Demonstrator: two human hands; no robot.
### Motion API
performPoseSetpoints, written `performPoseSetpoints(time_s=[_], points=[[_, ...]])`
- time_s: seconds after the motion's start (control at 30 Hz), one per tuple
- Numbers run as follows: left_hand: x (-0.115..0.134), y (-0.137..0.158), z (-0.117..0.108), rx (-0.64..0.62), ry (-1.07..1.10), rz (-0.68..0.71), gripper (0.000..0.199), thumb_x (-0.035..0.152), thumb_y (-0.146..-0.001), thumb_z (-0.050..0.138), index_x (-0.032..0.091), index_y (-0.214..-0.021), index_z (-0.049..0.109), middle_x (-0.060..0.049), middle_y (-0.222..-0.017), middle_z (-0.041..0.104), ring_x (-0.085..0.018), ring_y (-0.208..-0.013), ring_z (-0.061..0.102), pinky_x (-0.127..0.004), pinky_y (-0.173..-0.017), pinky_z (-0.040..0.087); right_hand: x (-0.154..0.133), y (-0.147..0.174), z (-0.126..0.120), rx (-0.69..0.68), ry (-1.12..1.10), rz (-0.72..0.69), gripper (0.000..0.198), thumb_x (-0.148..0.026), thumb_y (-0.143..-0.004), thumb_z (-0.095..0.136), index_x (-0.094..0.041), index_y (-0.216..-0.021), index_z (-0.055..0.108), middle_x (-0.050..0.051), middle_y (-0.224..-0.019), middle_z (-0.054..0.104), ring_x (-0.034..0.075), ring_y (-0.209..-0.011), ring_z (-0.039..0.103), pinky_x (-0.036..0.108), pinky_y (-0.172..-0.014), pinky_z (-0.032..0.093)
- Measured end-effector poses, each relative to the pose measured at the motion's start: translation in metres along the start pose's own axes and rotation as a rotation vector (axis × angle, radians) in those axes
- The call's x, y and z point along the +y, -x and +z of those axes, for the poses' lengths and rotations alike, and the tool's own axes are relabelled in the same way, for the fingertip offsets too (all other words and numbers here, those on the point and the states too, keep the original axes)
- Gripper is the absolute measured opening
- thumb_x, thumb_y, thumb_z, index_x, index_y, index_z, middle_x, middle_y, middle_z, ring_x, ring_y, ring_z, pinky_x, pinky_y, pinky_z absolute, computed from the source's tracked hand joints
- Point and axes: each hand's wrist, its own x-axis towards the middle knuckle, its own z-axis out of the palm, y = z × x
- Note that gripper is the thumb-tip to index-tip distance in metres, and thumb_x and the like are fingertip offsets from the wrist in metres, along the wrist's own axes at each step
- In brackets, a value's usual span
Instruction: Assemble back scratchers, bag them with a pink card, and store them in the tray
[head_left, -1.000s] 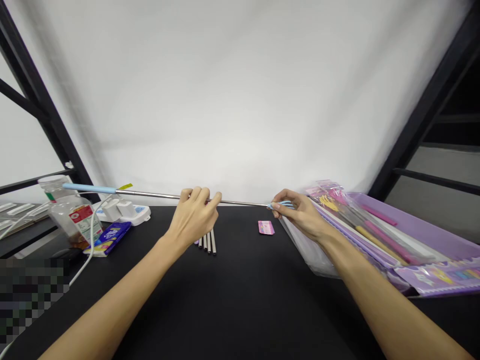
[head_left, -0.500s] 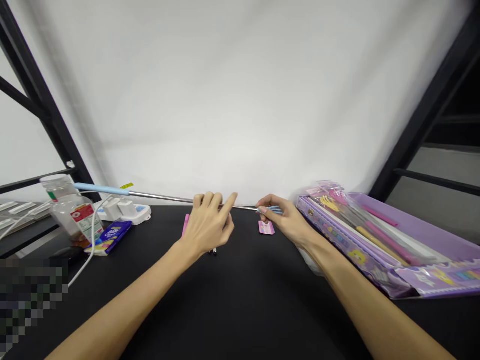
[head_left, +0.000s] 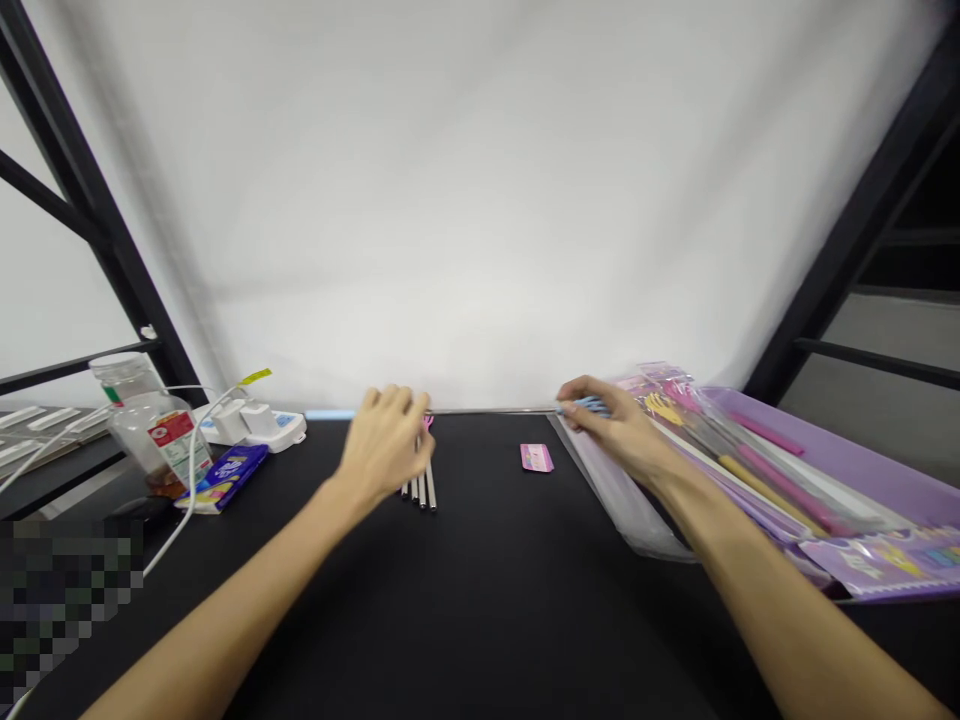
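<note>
A telescopic back scratcher lies level along the table's back edge, with a light blue handle (head_left: 330,414), a thin metal rod (head_left: 495,411) and a blue claw end (head_left: 594,405). My right hand (head_left: 619,425) pinches it at the claw. My left hand (head_left: 386,440) is closed round it where handle meets rod; that join is hidden. Under my left hand lie several metal rods (head_left: 421,490) with a pink claw (head_left: 427,423) partly showing. A small pink card (head_left: 536,457) sits between my hands. Beneath my right forearm is a clear plastic sleeve (head_left: 626,510).
A purple display box (head_left: 847,450) on the right holds packaged back scratchers in several colours. On the left stand a clear jar (head_left: 154,425), a blue packet (head_left: 229,475) and a white power strip (head_left: 285,430) with a cable (head_left: 193,470). A white wall rises behind the table.
The blue handle has moved right and lower, and the back scratcher spans less length. My right hand shifted right with the claw. My left index finger, stretched out before, is now curled.
</note>
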Motion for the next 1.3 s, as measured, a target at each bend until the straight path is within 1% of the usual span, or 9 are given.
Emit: performPoseSetpoints(time_s=[0.07,0.17,0.37,0.53,0.77,0.87,1.03,1.17,1.3], points=[[0.025,-0.003,-0.001,-0.021,0.100,0.074,0.019,0.020,-0.083,0.050,0.017,-0.101,0.056,-0.010,-0.090,0.055,-0.027,-0.088,0.050,-0.041,-0.078,0.038,-0.008,0.002,0.020,-0.120,0.048,-0.030,0.027,-0.048,-0.083,0.062,-0.022,-0.090,0.064,0.003,-0.085,0.059,0.015,-0.069,0.055,0.029,-0.064,0.047],[0.039,-0.008,0.001,-0.023,0.147,0.127,0.028,0.018,-0.087,0.048,0.015,-0.115,0.053,-0.009,-0.094,0.055,-0.025,-0.088,0.050,-0.038,-0.078,0.040,-0.009,0.001,0.028,-0.134,0.074,-0.028,0.025,-0.045,-0.085,0.059,-0.022,-0.093,0.064,0.003,-0.089,0.060,0.015,-0.068,0.055,0.029,-0.064,0.047],[-0.003,-0.005,0.010,-0.025,0.114,0.116,0.021,0.025,-0.100,0.039,0.017,-0.099,0.058,-0.007,-0.087,0.058,-0.020,-0.079,0.057,-0.033,-0.069,0.041,0.014,-0.005,-0.010,0.006,0.016,0.022,0.030,-0.045,-0.077,0.068,-0.019,-0.091,0.066,0.002,-0.079,0.057,0.013,-0.063,0.051,0.029,-0.063,0.046],[-0.008,0.004,0.020,-0.097,0.345,0.167,0.022,0.034,-0.100,0.042,0.018,-0.103,0.058,-0.004,-0.092,0.061,-0.015,-0.074,0.060,-0.026,-0.063,0.043,0.010,-0.004,-0.002,-0.060,0.052,0.028,0.026,-0.043,-0.079,0.066,-0.019,-0.089,0.067,0.003,-0.086,0.060,0.014,-0.065,0.052,0.029,-0.065,0.046],[0.022,0.003,0.013,0.193,0.280,0.206,0.017,0.019,-0.099,0.043,0.016,-0.098,0.059,-0.004,-0.080,0.066,-0.016,-0.074,0.061,-0.027,-0.068,0.044,-0.012,0.008,0.040,-0.191,0.020,0.002,0.025,-0.043,-0.085,0.058,-0.022,-0.096,0.068,0.003,-0.087,0.063,0.015,-0.065,0.053,0.029,-0.060,0.045],[0.026,0.001,0.011,0.234,0.237,0.228,0.018,0.019,-0.099,0.043,0.016,-0.099,0.061,-0.005,-0.080,0.067,-0.016,-0.073,0.062,-0.028,-0.067,0.044,-0.015,0.010,0.048,-0.211,0.000,0.004,0.025,-0.043,-0.086,0.057,-0.022,-0.098,0.066,0.003,-0.085,0.062,0.014,-0.065,0.054,0.027,-0.057,0.043],[0.008,-0.003,0.015,0.163,0.209,0.261,0.024,0.028,-0.099,0.045,0.015,-0.114,0.058,-0.002,-0.076,0.068,-0.015,-0.065,0.062,-0.028,-0.064,0.043,-0.004,0.001,0.023,-0.152,0.048,-0.026,0.029,-0.046,-0.083,0.062,-0.022,-0.099,0.067,0.003,-0.087,0.062,0.016,-0.068,0.059,0.030,-0.064,0.048],[-0.010,-0.007,0.014,0.052,0.160,0.204,0.019,0.030,-0.098,0.048,0.017,-0.099,0.061,-0.001,-0.075,0.068,-0.016,-0.065,0.062,-0.030,-0.067,0.042,0.005,-0.004,-0.002,-0.040,0.110,-0.041,0.033,-0.049,-0.080,0.065,-0.020,-0.096,0.067,0.004,-0.086,0.062,0.016,-0.067,0.058,0.032,-0.069,0.048],[0.000,-0.008,0.008,0.148,0.110,0.220,0.021,0.027,-0.098,0.047,0.016,-0.112,0.058,-0.003,-0.083,0.070,-0.017,-0.073,0.063,-0.031,-0.073,0.042,0.001,-0.002,0.005,-0.041,0.093,-0.028,0.033,-0.050,-0.081,0.063,-0.019,-0.091,0.068,0.004,-0.087,0.064,0.016,-0.069,0.057,0.031,-0.069,0.048]])
